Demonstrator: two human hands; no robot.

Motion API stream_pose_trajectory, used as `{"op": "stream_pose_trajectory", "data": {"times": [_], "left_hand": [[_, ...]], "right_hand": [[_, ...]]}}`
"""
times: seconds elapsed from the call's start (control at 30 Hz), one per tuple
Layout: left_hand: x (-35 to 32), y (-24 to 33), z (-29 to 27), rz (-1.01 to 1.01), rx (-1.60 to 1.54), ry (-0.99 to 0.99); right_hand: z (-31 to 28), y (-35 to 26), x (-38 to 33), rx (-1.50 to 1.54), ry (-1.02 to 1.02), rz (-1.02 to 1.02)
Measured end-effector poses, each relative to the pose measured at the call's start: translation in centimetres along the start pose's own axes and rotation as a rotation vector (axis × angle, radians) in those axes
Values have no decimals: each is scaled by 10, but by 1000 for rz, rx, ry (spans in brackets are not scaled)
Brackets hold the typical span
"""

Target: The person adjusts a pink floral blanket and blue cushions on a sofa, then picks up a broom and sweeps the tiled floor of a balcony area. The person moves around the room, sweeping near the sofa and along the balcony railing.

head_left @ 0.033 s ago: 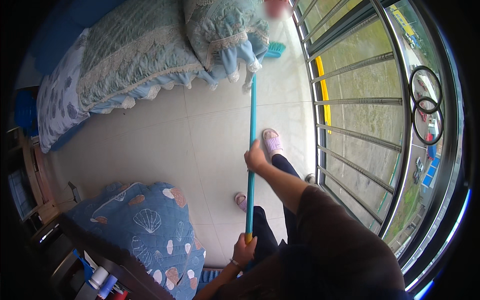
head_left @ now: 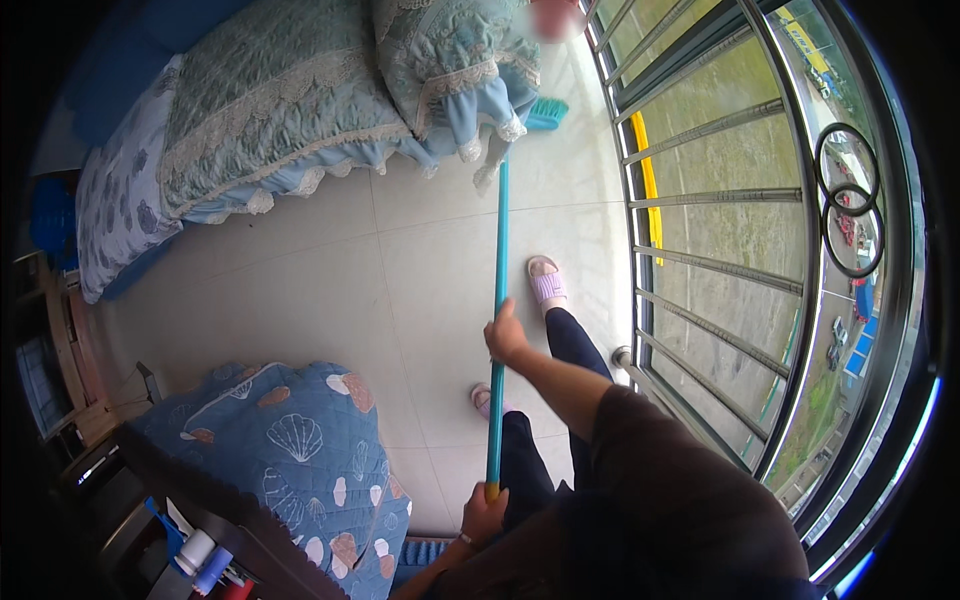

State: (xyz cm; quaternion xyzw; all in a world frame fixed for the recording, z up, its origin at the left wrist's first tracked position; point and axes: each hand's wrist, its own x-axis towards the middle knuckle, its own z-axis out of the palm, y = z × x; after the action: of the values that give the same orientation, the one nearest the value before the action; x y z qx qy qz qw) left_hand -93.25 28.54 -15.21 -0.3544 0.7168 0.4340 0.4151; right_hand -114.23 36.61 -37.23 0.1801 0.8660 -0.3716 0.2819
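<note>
a long turquoise broom [head_left: 502, 230] slants across the middle of the view, over the pale tiled floor [head_left: 300, 290]. the person's right grip [head_left: 508, 335] is clamped around its handle about halfway along, thumb lying up along the shaft. the left grip [head_left: 484, 515] is lower, its fingers wrapped round the handle near the yellow collar [head_left: 491, 490], with a bracelet [head_left: 465, 539] at the wrist. at the far end, the broom's turquoise brush head [head_left: 546, 115] shows just beside the frilled green cover [head_left: 280, 120], whose hanging edge hides a short stretch near the head. the pink slippers [head_left: 548, 286] on the person's feet are either side of the handle. a blue shell-patterned quilt [head_left: 300, 440] lies at lower left, and metal railings [head_left: 715, 198] run along the window at right.
</note>
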Motion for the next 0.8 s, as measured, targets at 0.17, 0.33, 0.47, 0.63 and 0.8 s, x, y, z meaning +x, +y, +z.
{"op": "stream_pose_trajectory", "data": {"times": [0.17, 0.33, 0.47, 0.63, 0.8], "left_hand": [[-101, -185, 5, -86, 127, 85], [-90, -136, -7, -10, 171, 39], [-19, -56, 21, 81, -32, -70], [58, 4, 37, 411, -29, 5], [-4, -91, 33, 53, 87, -24]], "right_hand": [[59, 13, -172, 81, -292, -36], [24, 21, -155, 131, -220, -72], [-44, 12, -51, 255, -82, 112], [-87, 15, 44, 317, -39, 170], [6, 75, -43, 74, -65, -15]]}}
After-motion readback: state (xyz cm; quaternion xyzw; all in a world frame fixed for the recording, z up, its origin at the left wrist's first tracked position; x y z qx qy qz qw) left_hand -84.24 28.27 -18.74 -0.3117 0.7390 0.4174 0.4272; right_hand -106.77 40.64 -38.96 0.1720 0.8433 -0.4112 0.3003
